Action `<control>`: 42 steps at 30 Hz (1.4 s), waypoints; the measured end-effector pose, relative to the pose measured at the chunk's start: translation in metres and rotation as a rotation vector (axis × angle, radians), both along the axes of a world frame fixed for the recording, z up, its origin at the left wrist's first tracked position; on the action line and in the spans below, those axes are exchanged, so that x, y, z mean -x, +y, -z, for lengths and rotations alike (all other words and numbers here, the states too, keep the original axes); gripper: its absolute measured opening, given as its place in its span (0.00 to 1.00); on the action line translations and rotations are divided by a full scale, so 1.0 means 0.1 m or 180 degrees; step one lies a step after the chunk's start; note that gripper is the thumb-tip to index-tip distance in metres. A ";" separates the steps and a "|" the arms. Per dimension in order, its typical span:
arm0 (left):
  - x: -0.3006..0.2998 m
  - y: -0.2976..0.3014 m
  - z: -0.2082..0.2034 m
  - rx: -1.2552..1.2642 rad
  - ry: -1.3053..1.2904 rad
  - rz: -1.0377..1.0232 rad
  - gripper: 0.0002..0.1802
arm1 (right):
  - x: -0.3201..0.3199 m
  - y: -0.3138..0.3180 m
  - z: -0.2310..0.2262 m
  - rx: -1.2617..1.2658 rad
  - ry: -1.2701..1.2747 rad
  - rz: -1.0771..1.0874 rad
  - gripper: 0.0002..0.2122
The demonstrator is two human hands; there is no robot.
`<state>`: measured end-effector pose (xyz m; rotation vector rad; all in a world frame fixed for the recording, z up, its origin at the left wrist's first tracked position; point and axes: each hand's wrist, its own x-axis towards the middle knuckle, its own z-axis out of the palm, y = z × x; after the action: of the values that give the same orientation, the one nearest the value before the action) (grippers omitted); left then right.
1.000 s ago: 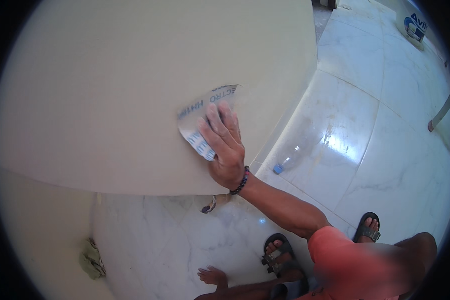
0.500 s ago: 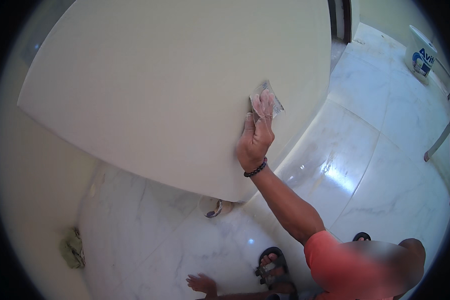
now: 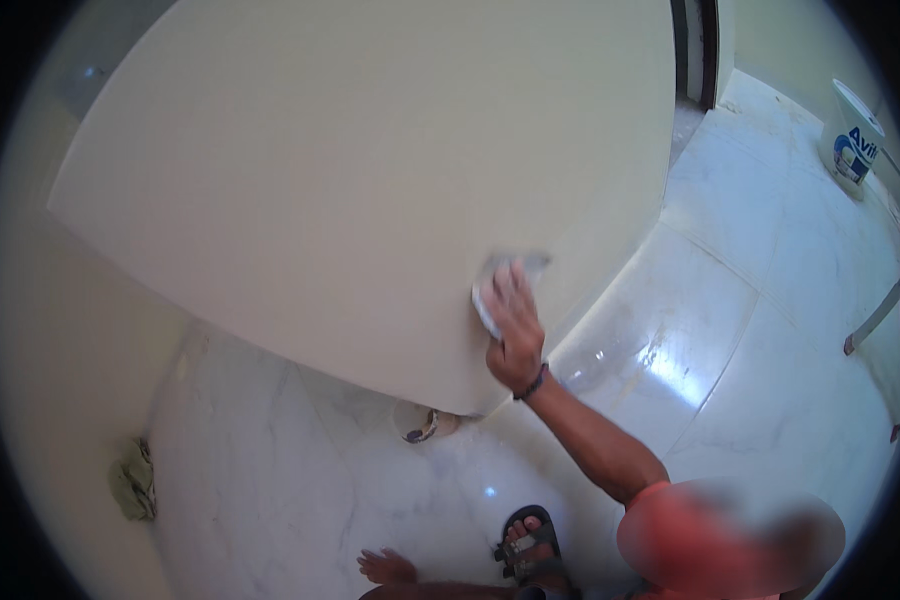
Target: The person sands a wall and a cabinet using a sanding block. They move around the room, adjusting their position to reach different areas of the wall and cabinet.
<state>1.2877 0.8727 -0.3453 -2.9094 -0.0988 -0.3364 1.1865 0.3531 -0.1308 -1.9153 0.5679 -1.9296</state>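
My right hand [image 3: 513, 325] presses a sheet of sandpaper [image 3: 484, 288] against a broad, smooth, pale cream wall surface [image 3: 350, 180]. The fingers lie over the sheet, whose grey edges show beyond them, blurred by motion. A dark beaded bracelet [image 3: 532, 382] circles that wrist. Low in the picture, near a sandalled foot [image 3: 530, 540], my left hand [image 3: 387, 567] holds nothing, its fingers spread. It is above the marble floor; whether it touches anything I cannot tell.
A small round container [image 3: 425, 424] stands beneath the surface's lower edge. Crumpled green cloth [image 3: 133, 480] lies at the far left. On the right, a white bucket [image 3: 852, 145] stands by the wall, with metal furniture legs [image 3: 875, 315] nearer. Shiny marble tiles [image 3: 620, 340] cover the floor.
My right hand has slid down the surface with the sandpaper, which has turned under the fingers. My left hand has shifted slightly left in view. The whole view has shifted a little.
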 end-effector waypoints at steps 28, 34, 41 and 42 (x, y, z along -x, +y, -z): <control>-0.14 0.11 0.13 0.0337 0.0109 -0.0057 0.32 | 0.00 0.36 -0.01 -0.0110 0.0103 -0.0128 0.16; -0.06 0.31 0.22 0.0015 -0.0295 0.0241 0.30 | -0.19 -0.13 -0.96 -0.0534 -0.0818 0.0076 0.20; -0.11 0.29 0.23 -0.0114 -0.0415 0.0422 0.29 | -0.17 0.23 0.04 0.0477 0.0211 0.0048 0.22; -0.14 0.28 0.21 -0.0058 -0.0384 0.0370 0.28 | -0.03 -0.06 0.18 -0.0118 -0.0048 0.0447 0.21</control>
<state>1.3022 0.9002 -0.3667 -2.8817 0.0549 -0.5293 1.1899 0.3475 -0.1486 -1.8815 0.7468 -2.0020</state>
